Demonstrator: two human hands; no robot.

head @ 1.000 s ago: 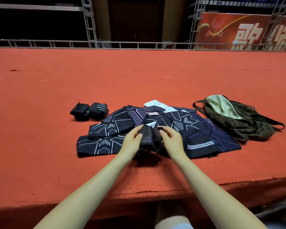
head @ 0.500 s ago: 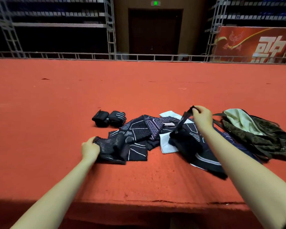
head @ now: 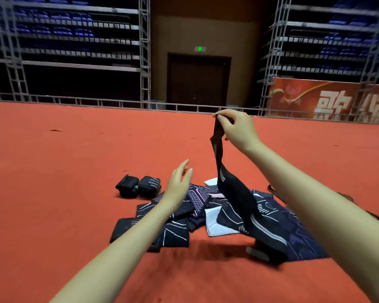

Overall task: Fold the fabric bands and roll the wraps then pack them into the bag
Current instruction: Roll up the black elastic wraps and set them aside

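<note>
Your right hand [head: 236, 127] pinches the limp, light wrap [head: 232, 193] by its end; left hand [head: 179, 182] hovers open—catch it mid-length.

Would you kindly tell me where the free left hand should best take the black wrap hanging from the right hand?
Probably the wrap just below the right hand, approached from the left by the open left hand. There it hangs narrow and taut, while its lower end lies slack on the patterned bands.
</note>
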